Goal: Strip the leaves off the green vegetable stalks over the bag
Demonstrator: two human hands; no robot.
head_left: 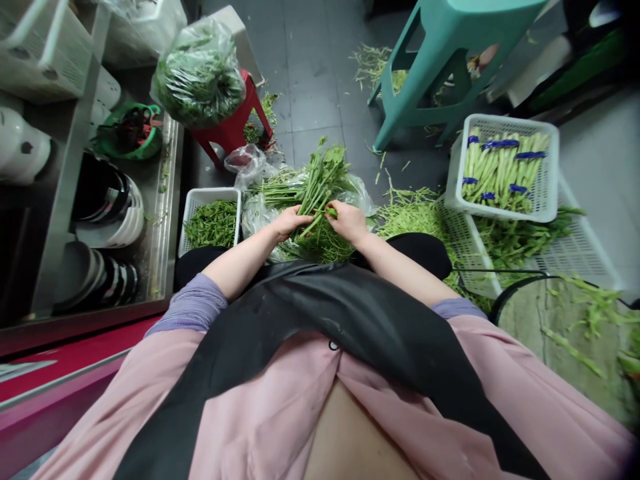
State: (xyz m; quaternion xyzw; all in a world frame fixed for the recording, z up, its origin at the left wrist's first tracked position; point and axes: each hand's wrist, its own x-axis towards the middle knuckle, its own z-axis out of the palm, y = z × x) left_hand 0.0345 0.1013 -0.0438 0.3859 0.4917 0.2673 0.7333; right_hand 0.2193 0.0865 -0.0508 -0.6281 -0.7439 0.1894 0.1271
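My left hand (291, 223) is closed round the lower stems of a bunch of leafy greens (319, 183), whose leaves point away from me. My right hand (349, 222) is closed beside it, its fingertips pinching short green pieces at the stems. Below both hands, more greens (327, 245) lie in an opened clear plastic bag (255, 212). To the left of the bag stands a white basket (239, 200) filled with short cut green pieces (210, 223).
A bagged bundle of greens (200, 73) sits on a red stool (220, 137). A teal stool (425, 73) stands ahead right. Pale peelings (413, 217) heap on the floor. Right, a white basket (553, 173) holds banded stalks (503, 167). Left, a metal shelf (163, 220) carries stacked bowls (117, 213).
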